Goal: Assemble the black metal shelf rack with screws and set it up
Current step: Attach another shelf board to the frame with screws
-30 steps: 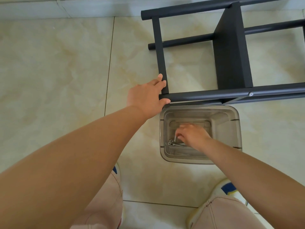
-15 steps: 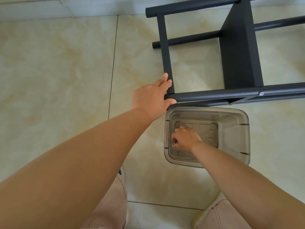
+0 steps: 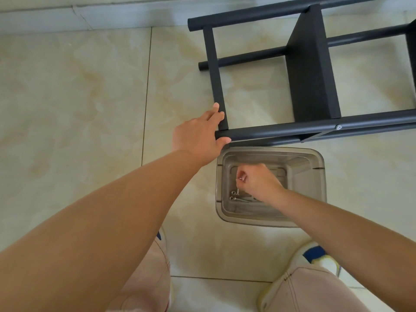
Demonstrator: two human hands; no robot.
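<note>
Two shoes (image 3: pixel 319 260) and your knees fill the bottom of the frame; a clear bin (image 3: pixel 315 183) sits at centre right, just below the rack (image 3: pixel 310 70), with loose screws (image 3: pixel 238 198) inside. The rack lies on its side at upper right, long tubes running left to right. Your left hand (image 3: pixel 198 136) grips its corner; your right hand (image 3: pixel 256 179) pinches a screw (image 3: pixel 240 178) over the bin. Beige floor tiles (image 3: pixel 78 97) meet a pale wall base along the top.

The left hand (image 3: pixel 198 136) grips the near corner of the black rack (image 3: pixel 310 70); just beside it, the right hand (image 3: pixel 256 181) pinches a screw (image 3: pixel 240 178) inside the clear bin (image 3: pixel 319 176). More screws (image 3: pixel 236 197) lie below that hand's fingers.
</note>
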